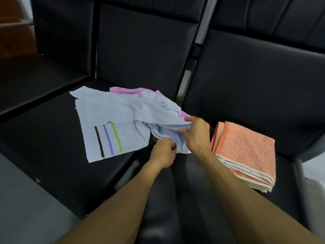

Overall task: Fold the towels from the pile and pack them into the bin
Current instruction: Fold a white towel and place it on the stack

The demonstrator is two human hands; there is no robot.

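Towels on black seats, both hands in the blue cloth

Head view: black padded seats [246, 88] fill nearly the whole picture, set side by side with upright backs behind them and a pale strip of wall showing in the gap between two backs. Grey floor [26, 199] shows at the lower left, and a reddish-brown surface sits in the far upper left corner.

Right hand [196, 133] reaches forward with its fingers curled round a bunched fold of the light blue towel [112, 111], thumb pinching on top. Left hand [163, 153] sits just nearer the person and to the left of it, fingers curled on the same towel's lower edge. The two hands are close together, not quite touching.

From the grip the blue towel spreads away to the left and forward, crumpled near the hands and flatter farther out, where black, blue and green stripes [109, 140] run across it. A pink towel [126, 90] lies under it, peeping out beyond the grip and just beside the right thumb.

To the right of the right hand, near the wrist, a folded orange towel stack [246, 152] rests on the neighbouring seat.
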